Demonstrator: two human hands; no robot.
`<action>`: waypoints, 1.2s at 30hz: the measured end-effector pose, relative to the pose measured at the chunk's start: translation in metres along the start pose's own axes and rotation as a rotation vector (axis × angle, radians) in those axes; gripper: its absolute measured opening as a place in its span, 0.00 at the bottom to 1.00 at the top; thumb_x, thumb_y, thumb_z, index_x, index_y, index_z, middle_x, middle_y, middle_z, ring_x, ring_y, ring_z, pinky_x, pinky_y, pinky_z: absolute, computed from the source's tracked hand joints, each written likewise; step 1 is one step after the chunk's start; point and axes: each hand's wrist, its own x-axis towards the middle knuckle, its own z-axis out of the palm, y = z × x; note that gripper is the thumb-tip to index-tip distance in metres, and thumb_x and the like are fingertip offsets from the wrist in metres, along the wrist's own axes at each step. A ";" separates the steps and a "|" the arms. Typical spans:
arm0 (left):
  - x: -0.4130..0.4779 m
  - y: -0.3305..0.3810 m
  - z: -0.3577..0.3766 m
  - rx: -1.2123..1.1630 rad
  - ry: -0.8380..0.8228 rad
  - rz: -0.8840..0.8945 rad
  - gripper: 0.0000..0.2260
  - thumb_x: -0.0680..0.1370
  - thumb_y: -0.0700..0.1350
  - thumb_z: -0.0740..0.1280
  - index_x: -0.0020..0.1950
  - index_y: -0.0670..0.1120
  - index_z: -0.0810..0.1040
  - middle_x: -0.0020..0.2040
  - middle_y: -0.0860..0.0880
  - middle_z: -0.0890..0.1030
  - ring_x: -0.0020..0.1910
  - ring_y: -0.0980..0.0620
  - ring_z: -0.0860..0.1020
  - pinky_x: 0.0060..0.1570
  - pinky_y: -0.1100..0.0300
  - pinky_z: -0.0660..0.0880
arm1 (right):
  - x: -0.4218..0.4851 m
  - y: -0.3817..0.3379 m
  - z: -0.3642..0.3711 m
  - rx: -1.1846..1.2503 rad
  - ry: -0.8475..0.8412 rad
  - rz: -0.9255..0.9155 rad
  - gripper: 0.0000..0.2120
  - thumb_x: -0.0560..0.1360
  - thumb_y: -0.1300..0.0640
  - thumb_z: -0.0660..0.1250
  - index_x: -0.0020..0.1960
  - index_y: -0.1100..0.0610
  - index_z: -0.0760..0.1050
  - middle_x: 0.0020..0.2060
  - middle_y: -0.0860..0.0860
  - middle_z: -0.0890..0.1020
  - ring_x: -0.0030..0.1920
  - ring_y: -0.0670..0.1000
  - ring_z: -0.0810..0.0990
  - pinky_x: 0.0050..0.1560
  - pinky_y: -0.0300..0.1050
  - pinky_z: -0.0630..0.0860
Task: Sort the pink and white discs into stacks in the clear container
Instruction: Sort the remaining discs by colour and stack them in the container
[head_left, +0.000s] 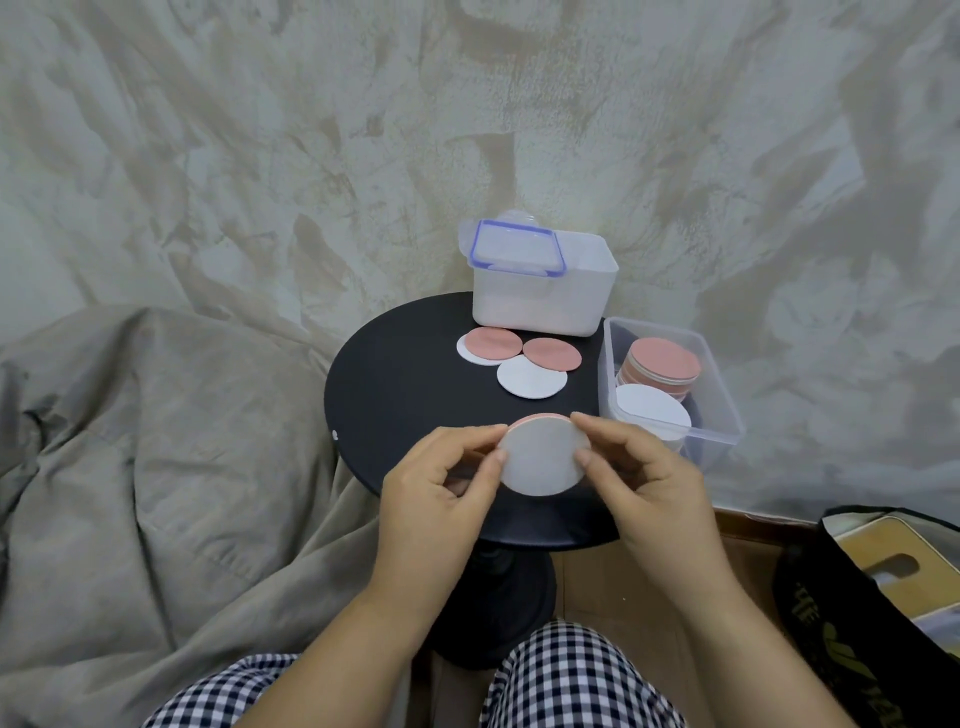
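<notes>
Round black table (405, 395) against a mottled wall. Your left hand (436, 488) and right hand (644, 478) each pinch the held disc (545, 457), white-faced with a pink top edge, just left of the clear container (714, 435), which holds a pink stack (665, 366) and a white stack (652, 410).

The person wears trousers (576, 680) of black-and-white gingham, a small, even check. The cloth covers both legs, the weave pulling into soft folds over the right knee, and the left leg (223, 691) shows the same pattern. The left hand (431, 499) and right hand (649, 483) are bare, and so are both forearms as far up as one can see. The fingernails (500, 457) are short and plain.
</notes>
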 end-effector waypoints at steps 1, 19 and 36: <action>0.003 0.003 0.004 -0.002 -0.021 0.011 0.10 0.74 0.37 0.69 0.50 0.52 0.82 0.44 0.57 0.82 0.45 0.58 0.80 0.43 0.63 0.78 | 0.003 -0.002 -0.008 0.003 -0.013 0.017 0.19 0.73 0.64 0.67 0.50 0.39 0.78 0.48 0.35 0.82 0.52 0.39 0.80 0.52 0.33 0.75; 0.046 0.005 0.089 0.079 -0.379 -0.010 0.23 0.69 0.44 0.74 0.55 0.62 0.68 0.53 0.65 0.70 0.49 0.68 0.73 0.46 0.60 0.78 | 0.096 -0.002 -0.124 -0.273 -0.258 0.398 0.12 0.75 0.65 0.65 0.52 0.50 0.78 0.44 0.49 0.83 0.44 0.48 0.82 0.41 0.40 0.80; 0.044 0.003 0.091 0.024 -0.366 -0.082 0.21 0.69 0.43 0.74 0.54 0.61 0.70 0.54 0.61 0.75 0.47 0.65 0.76 0.45 0.56 0.79 | 0.117 -0.003 -0.097 -0.589 -0.487 0.362 0.11 0.75 0.65 0.64 0.53 0.56 0.80 0.40 0.47 0.81 0.39 0.48 0.79 0.43 0.40 0.77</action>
